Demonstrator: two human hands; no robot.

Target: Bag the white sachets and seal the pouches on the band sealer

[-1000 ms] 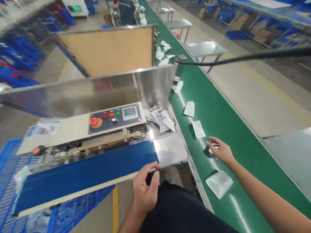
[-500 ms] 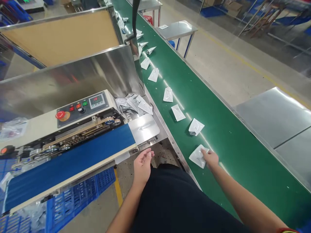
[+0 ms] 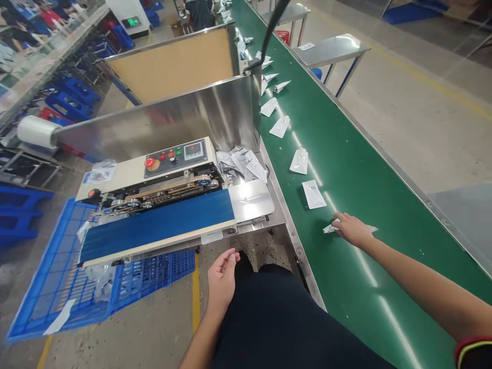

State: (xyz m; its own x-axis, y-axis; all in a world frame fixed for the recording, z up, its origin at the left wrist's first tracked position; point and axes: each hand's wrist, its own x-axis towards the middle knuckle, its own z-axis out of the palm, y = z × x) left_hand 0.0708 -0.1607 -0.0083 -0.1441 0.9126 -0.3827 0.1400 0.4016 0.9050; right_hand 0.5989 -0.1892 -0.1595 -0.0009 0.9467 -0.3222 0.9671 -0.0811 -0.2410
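Note:
My right hand is over the green conveyor belt, its fingers closed on a silver foil pouch. A silvery tip also shows on the other side of the palm; I cannot tell if it belongs to a second pouch. Farther up the belt lie more flat foil pouches, the nearest pouch just beyond my fingers. My left hand hangs in front of my body, near the end of the sealing machine. Its fingers are curled against the thumb, and nothing shows in them.
The machine's blue belt runs left from a metal plate with an arrow. Behind that plate lies a pile of foil pouches. Blue crates stand below the machine. Metal tables line the conveyor's far side.
My right hand has moved forward along the conveyor with a pouch, and the two nearest pouches no longer lie flat there. My left hand stays low and closed. The view has turned left.

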